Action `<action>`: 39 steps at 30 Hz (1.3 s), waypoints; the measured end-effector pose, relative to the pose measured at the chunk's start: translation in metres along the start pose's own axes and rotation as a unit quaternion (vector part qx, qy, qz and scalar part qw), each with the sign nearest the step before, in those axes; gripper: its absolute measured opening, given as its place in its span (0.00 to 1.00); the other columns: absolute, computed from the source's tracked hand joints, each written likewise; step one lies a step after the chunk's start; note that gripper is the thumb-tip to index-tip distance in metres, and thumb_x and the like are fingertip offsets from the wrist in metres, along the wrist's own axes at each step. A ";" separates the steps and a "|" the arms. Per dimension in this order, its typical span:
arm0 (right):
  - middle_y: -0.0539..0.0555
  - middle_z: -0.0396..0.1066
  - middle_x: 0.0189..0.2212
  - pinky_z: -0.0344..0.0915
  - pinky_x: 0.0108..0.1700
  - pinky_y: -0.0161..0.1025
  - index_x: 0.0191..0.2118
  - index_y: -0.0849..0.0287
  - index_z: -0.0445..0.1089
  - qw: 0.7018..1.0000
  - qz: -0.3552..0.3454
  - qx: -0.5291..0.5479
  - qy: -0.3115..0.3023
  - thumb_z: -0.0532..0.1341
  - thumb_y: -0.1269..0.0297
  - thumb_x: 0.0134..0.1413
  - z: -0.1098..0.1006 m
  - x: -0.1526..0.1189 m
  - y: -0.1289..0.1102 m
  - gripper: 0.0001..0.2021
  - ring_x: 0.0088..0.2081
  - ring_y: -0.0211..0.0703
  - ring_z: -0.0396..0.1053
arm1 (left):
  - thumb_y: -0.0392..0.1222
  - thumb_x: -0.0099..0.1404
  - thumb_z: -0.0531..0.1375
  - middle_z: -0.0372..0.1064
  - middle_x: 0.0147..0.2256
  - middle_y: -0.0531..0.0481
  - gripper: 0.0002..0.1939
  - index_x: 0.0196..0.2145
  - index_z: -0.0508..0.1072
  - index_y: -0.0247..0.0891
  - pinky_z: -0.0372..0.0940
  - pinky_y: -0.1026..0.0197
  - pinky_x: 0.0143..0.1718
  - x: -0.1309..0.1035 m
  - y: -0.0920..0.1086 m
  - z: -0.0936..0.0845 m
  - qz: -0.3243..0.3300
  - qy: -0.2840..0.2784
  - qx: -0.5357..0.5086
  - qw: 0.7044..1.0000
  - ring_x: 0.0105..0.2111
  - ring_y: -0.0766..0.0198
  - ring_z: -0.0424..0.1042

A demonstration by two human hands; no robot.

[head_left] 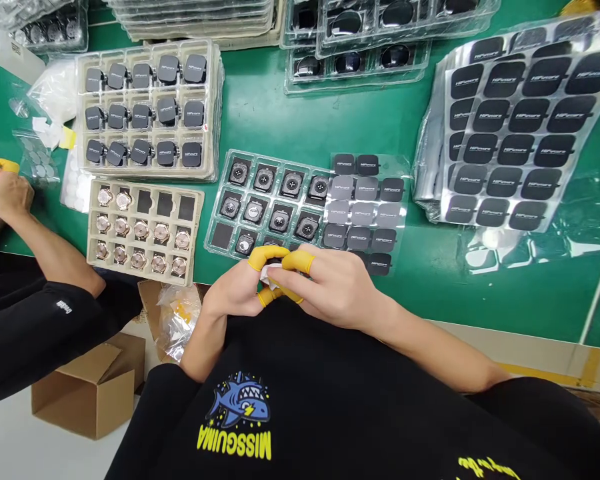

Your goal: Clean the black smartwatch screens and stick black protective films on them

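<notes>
My left hand (pixel 237 288) and my right hand (pixel 336 285) meet in front of my chest, with yellow finger cots on several fingers. Between them is a small dark piece (pixel 274 262), mostly hidden, that looks like a smartwatch case. My left fingers curl around it. A crumpled white cloth (pixel 271 273) is pinched against it by my right fingers. Just beyond my hands lies a clear tray (pixel 215 250) of square smartwatch cases (pixel 280 218), backs up; its near-left pocket shows only a dark base. A sheet of dark printed stickers (pixel 363 213) overlaps the tray's right side.
Left of the tray is a beige tray (pixel 196 220) of round watches. Stacked trays (pixel 215 143) with square black pieces stand behind it. Sticker sheets (pixel 517 150) pile at right; lens-like dark pieces sit in trays (pixel 355 83) at back. Another person's hand (pixel 10 193) is at far left.
</notes>
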State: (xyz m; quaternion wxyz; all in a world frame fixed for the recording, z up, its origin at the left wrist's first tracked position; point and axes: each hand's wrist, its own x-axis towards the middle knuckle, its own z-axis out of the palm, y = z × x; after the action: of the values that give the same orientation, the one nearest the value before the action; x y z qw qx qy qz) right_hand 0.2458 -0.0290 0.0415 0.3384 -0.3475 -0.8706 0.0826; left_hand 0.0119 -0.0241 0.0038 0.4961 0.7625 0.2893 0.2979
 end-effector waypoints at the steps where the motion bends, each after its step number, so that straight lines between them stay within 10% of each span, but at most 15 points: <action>1: 0.50 0.74 0.30 0.57 0.31 0.38 0.47 0.53 0.83 1.000 0.008 0.000 0.006 0.61 0.71 0.77 0.001 0.000 0.000 0.11 0.33 0.40 0.66 | 0.37 0.71 0.67 0.78 0.46 0.50 0.36 0.72 0.61 0.46 0.78 0.58 0.42 -0.001 -0.002 0.001 0.000 0.000 -0.008 1.000 0.37 0.60 0.79; 19: 0.52 0.76 0.31 0.56 0.29 0.40 0.44 0.54 0.82 0.988 0.131 -0.076 0.017 0.64 0.64 0.77 -0.010 -0.018 0.020 0.08 0.29 0.41 0.70 | 0.66 0.63 0.78 0.75 0.41 0.53 0.42 0.66 0.70 0.49 0.78 0.62 0.22 -0.011 -0.018 0.014 -0.169 0.069 -0.269 0.946 0.28 0.65 0.76; 31: 0.49 0.80 0.33 0.68 0.28 0.40 0.46 0.47 0.83 0.961 0.188 0.144 0.144 0.74 0.70 0.67 -0.030 -0.006 0.014 0.09 0.27 0.39 0.70 | 0.62 0.59 0.82 0.76 0.36 0.55 0.42 0.64 0.76 0.44 0.73 0.66 0.28 0.001 -0.003 0.017 -0.057 0.140 -0.254 0.955 0.26 0.69 0.74; 39: 0.50 0.80 0.34 0.67 0.27 0.38 0.47 0.48 0.84 0.961 0.171 0.188 0.108 0.72 0.71 0.69 -0.029 0.000 0.010 0.08 0.28 0.39 0.72 | 0.67 0.61 0.80 0.80 0.40 0.51 0.43 0.65 0.76 0.45 0.75 0.62 0.33 -0.001 0.001 0.023 -0.054 0.128 -0.252 0.958 0.32 0.63 0.79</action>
State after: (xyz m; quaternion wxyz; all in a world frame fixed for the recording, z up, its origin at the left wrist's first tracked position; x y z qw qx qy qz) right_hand 0.2697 -0.0243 0.0597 0.4702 -0.4285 -0.7251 0.2637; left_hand 0.0285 -0.0382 -0.0027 0.6466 0.5514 0.3065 0.4287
